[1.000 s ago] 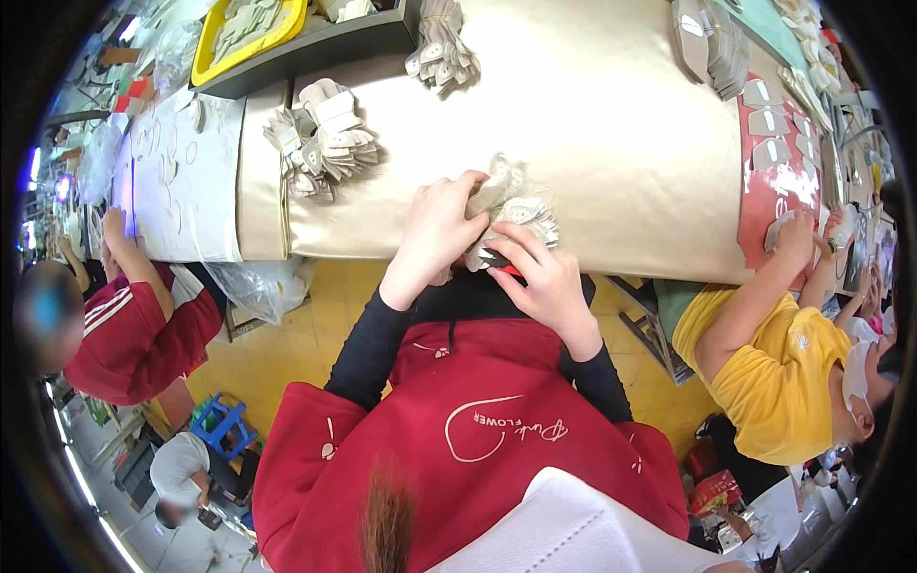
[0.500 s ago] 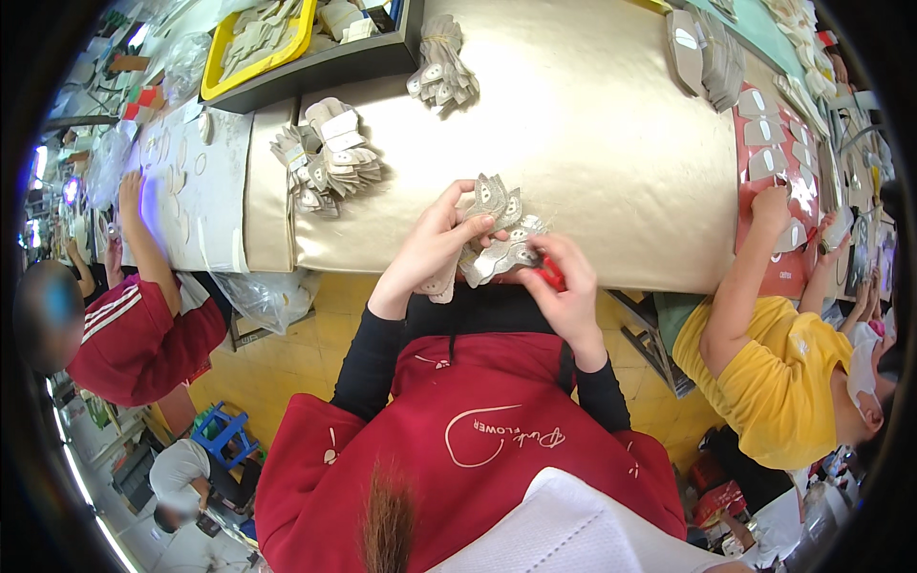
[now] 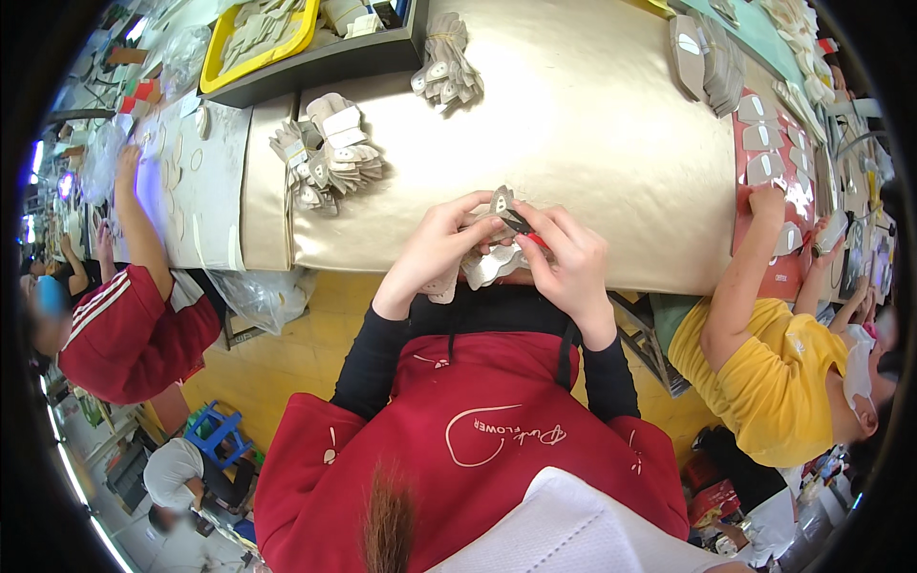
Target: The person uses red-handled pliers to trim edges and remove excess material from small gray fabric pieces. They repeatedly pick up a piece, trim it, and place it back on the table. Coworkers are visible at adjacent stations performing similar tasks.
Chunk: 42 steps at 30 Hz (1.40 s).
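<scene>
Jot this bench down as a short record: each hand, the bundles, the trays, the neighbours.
Left hand: holds grey cut-out pieces
Right hand: holds a red-and-black hand tool, tip at those pieces; contact unclear
Bundles: larger cluster left of the hands, smaller bundle farther back
Trays: yellow tray, black tray
Neighbours: maroon top at left, yellow shirt at right

Smooth, glossy gold table covering at upper centre, matt grey cut pieces mid-frame, smooth yellow plastic tray upper left, crinkled clear plastic bag at left, matt red cloth apron below, blue plastic stool lower left, glossy red sheet at right.
</scene>
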Tool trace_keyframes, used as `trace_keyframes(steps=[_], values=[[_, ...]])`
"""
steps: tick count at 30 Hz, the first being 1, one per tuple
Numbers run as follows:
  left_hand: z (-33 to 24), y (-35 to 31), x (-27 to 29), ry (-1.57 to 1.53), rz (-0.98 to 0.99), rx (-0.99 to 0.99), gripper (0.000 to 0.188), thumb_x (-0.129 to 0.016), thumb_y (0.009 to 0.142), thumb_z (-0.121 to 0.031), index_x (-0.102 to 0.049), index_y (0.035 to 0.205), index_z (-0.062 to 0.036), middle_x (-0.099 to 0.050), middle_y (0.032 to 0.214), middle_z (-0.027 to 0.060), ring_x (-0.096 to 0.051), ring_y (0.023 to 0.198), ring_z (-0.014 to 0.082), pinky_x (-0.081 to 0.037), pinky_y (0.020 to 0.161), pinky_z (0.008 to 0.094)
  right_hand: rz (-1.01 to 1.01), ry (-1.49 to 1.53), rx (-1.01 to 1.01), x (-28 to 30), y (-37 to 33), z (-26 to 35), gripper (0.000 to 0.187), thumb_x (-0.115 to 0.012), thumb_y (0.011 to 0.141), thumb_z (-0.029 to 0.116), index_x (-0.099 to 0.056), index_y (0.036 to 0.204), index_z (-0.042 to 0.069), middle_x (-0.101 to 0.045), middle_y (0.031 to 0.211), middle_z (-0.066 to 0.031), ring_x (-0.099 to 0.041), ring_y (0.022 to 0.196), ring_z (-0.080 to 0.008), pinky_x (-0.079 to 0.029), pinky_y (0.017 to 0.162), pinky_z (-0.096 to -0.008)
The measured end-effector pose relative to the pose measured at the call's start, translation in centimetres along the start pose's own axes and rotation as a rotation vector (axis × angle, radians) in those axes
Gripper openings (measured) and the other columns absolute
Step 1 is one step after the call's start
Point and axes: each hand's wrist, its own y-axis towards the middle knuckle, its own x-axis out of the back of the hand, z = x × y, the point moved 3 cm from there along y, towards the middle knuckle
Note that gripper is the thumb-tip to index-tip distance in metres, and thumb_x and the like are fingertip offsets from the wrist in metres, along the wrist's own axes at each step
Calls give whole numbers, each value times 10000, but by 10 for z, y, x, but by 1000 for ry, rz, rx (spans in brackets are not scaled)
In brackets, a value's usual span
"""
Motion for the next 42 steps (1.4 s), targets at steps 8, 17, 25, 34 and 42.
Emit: trace_keyframes(steps=[8, 17, 25, 34, 42], values=[[-4, -3, -2, 141, 19, -53, 446, -626, 1003, -141, -559, 1415, 16, -766, 1007, 90, -670, 882, 85, -541, 796, 271, 23, -118, 16, -7, 8, -12, 376, -694, 890, 135, -716, 1264, 175, -624, 830, -33, -619, 632, -217, -487, 578, -350], [1, -1, 3, 159, 23, 32, 504, -645, 988, -114, -514, 1431, 86, -714, 1013, 70, -653, 860, 90, -534, 791, 261, 12, -171, 88, -8, 6, -14, 407, -724, 856, 127, -732, 1257, 194, -605, 794, -22, -601, 604, -202, -479, 563, -344], [6, -1, 2, 119, 13, -50, 370, -604, 986, -138, -619, 1306, 47, -703, 887, 65, -636, 789, 87, -529, 722, 274, -11, -155, 130, -15, 7, -17, 415, -721, 849, 131, -741, 1254, 220, -585, 776, -15, -575, 579, -194, -467, 547, -338], [8, -2, 6, 57, 61, 11, 411, -621, 998, -92, -581, 1377, 62, -703, 1014, 50, -635, 894, 79, -535, 811, 258, -13, -215, 194, -15, 3, -19, 446, -712, 785, 111, -767, 1207, 242, -599, 769, -1, -563, 556, -189, -464, 518, -330], [3, -4, 4, -14, 56, -2, 442, -630, 1007, -121, -537, 1427, -21, -684, 939, 29, -598, 832, 71, -503, 778, 247, -100, -64, 106, -9, -2, -31, 376, -698, 828, 22, -766, 1174, 153, -673, 811, -41, -629, 615, -216, -494, 562, -348]])
